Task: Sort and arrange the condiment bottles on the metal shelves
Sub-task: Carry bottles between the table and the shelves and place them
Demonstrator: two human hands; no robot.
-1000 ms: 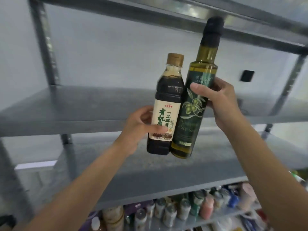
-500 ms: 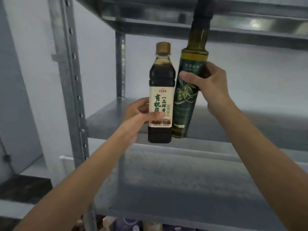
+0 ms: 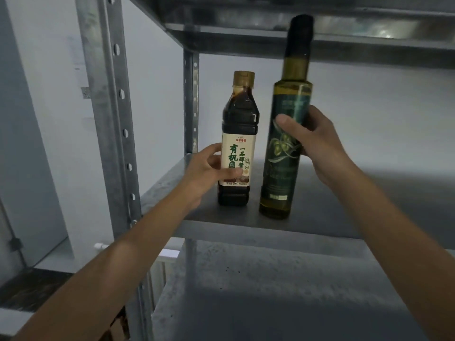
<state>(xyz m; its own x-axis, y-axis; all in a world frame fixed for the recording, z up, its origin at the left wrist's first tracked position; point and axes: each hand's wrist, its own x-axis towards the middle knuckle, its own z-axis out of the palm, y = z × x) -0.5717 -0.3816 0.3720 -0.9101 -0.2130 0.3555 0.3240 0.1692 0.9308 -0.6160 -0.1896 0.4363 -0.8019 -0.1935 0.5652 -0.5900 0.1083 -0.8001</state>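
A dark soy sauce bottle with a gold cap and cream label stands upright near the left end of the middle metal shelf. My left hand is wrapped around its label. Just right of it, a tall green olive oil bottle with a black cap stands upright, its base on or just over the shelf. My right hand grips its middle. The oil bottle's cap reaches almost to the shelf above. A small gap separates the two bottles.
A perforated metal upright rises at the left front, with a second post at the back left corner. A lower bare shelf lies below. A white wall is behind, and dark flooring shows at the lower left.
Both bottles have come down from mid-air to the left end of the middle shelf and moved slightly apart. My view has moved closer to the shelf.
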